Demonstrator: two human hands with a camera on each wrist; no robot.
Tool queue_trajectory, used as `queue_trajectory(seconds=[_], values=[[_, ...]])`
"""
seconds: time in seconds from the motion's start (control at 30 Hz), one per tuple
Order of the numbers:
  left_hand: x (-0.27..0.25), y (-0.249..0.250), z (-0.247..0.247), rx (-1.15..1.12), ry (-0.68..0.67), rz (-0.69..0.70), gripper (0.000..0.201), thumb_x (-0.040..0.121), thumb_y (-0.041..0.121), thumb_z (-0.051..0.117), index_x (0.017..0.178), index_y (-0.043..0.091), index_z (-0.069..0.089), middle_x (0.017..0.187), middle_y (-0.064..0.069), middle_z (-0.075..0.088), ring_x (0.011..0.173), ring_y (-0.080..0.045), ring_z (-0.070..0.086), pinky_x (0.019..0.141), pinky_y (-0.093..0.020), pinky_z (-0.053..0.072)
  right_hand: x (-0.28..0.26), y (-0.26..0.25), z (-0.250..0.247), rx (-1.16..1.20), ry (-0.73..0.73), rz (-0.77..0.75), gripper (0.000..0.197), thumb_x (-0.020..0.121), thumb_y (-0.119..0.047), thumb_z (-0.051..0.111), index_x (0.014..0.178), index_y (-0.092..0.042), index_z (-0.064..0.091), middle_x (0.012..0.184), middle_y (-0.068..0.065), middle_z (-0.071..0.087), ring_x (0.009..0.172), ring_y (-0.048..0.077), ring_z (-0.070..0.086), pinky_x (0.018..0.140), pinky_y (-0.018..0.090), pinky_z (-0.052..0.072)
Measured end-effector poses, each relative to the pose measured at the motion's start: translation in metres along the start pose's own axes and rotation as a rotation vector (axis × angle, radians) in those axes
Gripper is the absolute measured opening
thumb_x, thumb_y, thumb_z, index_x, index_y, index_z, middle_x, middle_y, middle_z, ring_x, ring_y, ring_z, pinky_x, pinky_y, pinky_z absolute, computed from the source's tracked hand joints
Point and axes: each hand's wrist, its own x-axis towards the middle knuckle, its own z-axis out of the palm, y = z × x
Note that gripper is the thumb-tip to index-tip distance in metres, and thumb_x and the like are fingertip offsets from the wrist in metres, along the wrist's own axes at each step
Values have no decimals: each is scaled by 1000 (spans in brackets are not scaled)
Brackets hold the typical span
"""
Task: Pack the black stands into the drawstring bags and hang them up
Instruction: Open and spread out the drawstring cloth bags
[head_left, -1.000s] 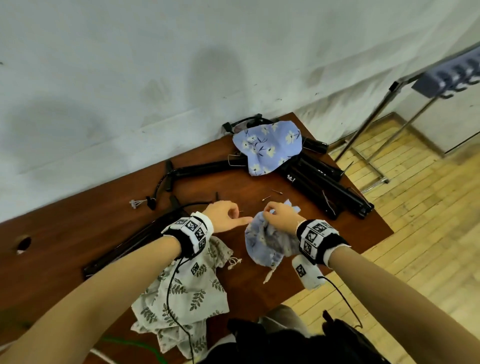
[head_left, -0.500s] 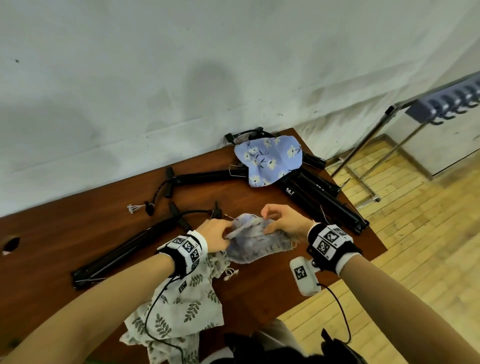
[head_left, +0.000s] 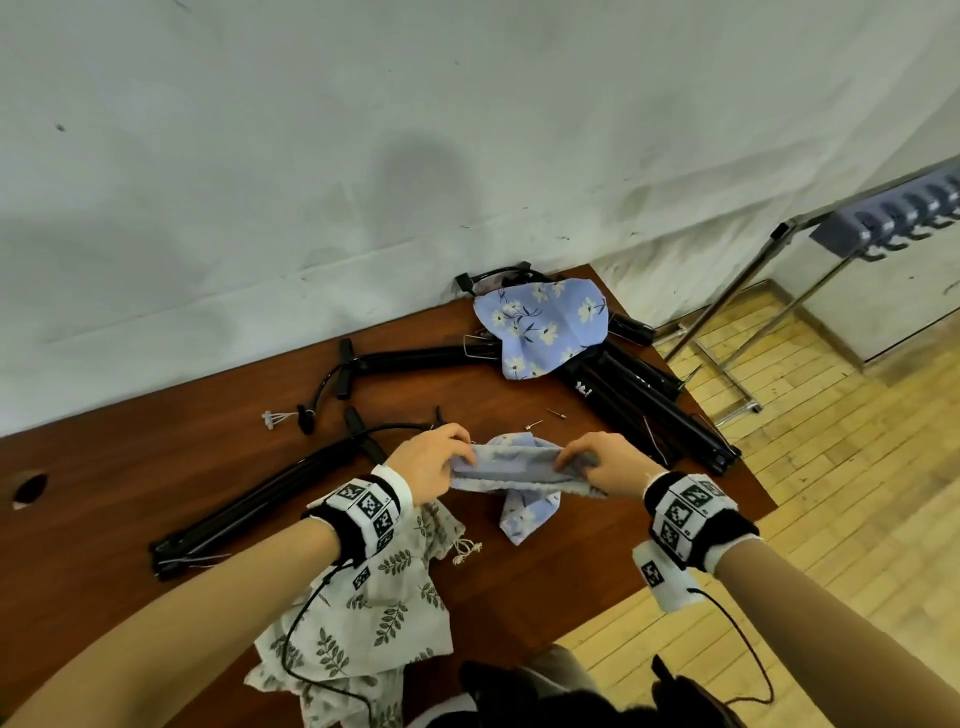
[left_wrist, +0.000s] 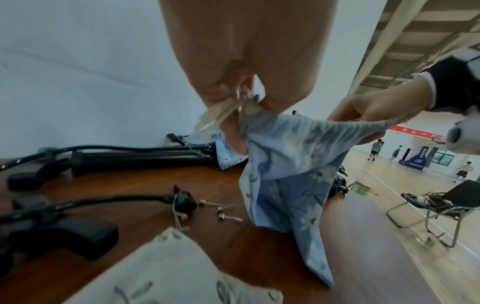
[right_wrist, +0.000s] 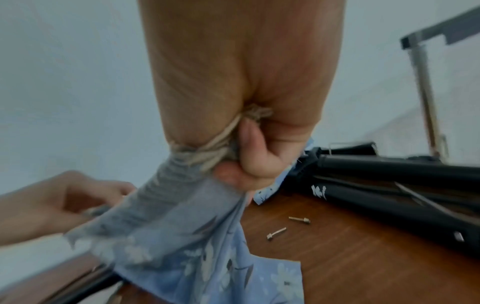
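Blue floral drawstring bag (head_left: 524, 470): stretched above the tabletop (head_left: 156, 467), mouth pinched by left hand (head_left: 434, 462) and right hand (head_left: 605, 462); risk judged: hem slipping, mouth closing before stand entered.

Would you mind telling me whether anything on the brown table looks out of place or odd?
Yes: small loose metal screws lie scattered on the brown wooden table beyond the blue floral drawstring bag held in both hands, between the black stands. They look stray, fitted to nothing.

Stands (head_left: 644, 395), screws (head_left: 556, 413) crowd tabletop.
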Motion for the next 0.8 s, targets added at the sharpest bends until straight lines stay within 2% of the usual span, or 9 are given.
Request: queue_trajectory(seconds=[0.1,0.3,0.37,0.47,0.57,0.63,0.67,0.73,0.8], values=[[6,5,-8,139,-70,-74,41,86,-2,48,121,14,61,127,1,51,106,-25,56,84,-37,48,-6,-7,-5,-288,-86,-88,40,91,-9,51,119,-33,66,108,-2,46,95,22,52,78,34,50],[4,11,-5,229,-115,-103,10,85,8,60,92,14,57,112,-5,46,79,-22,54,72,-36,48,-12,-20,3,-458,-267,24,43,81,-24,66,121,-26,48,116,8,42,82,27,54,68,34,49],[-2,16,2,279,-170,-88,25,82,18,67,105,12,59,116,-1,42,82,-20,55,70,-34,50,-14,-21,8,-551,-352,23,51,81,-35,66,127,-28,44,119,8,39,80,25,49,66,34,44],[-8,26,12,417,-246,-61,51,76,37,72,119,15,56,119,0,43,97,-22,55,70,-34,48,-17,-21,12,-600,-494,42,55,83,-44,63,132,-29,45,123,6,36,80,21,48,65,33,47],[-8,34,15,478,-307,-66,37,79,40,67,107,16,64,108,-3,60,95,-27,62,71,-32,47,-17,-18,9,-594,-560,36,43,86,-38,60,126,-26,50,113,2,41,72,15,44,59,28,42],[-6,37,12,410,-338,-102,15,82,21,64,95,13,67,95,-8,65,91,-31,65,68,-32,46,-14,-15,7,-532,-517,-4,30,89,-25,60,117,-21,52,95,-1,50,70,14,46,62,29,44],[-6,36,10,334,-323,-133,12,82,10,60,91,12,68,91,-8,65,89,-31,65,67,-32,48,-12,-12,6,-473,-458,-16,31,89,-18,58,118,-19,51,94,0,55,73,15,52,64,29,46],[-3,26,3,157,-218,-202,21,79,1,54,89,12,69,91,-3,63,88,-27,65,71,-33,52,-10,-6,1,-359,-299,-29,46,88,-12,56,132,-19,47,111,4,61,91,21,61,71,30,51],[0,19,-7,46,-84,-234,21,82,1,51,87,13,68,89,3,55,83,-23,59,69,-29,47,-9,-1,-5,-291,-138,-77,47,90,-17,58,135,-22,48,123,2,56,106,23,59,84,32,52]])
